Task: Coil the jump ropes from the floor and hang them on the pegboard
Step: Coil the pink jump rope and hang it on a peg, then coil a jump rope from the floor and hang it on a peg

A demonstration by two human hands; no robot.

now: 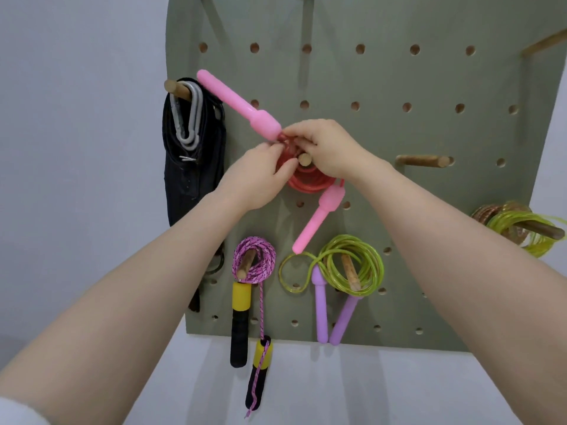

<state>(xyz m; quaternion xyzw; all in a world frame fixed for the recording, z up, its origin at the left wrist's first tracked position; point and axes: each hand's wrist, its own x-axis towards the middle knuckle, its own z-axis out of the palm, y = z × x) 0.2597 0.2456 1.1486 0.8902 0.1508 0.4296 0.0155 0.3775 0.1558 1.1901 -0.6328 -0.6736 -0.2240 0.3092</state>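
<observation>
A grey-green pegboard [383, 133] fills the view. On its middle wooden peg [304, 159] hangs a coiled red jump rope [310, 181] with pink handles. One pink handle [237, 105] sticks up to the left, the other pink handle [319, 217] dangles below the coil. My left hand [260, 176] and my right hand [328, 148] meet at the top of the coil, both pinching the red cord just by the upper handle. The cord under my fingers is mostly hidden.
A black strap with grey carabiners [191, 142] hangs at the left. Below hang a pink braided rope [254, 262] with yellow-black handles and a green rope [349, 268] with purple handles. More green and brown coils [518, 228] sit at the right. A bare peg [423, 161] juts out right of centre.
</observation>
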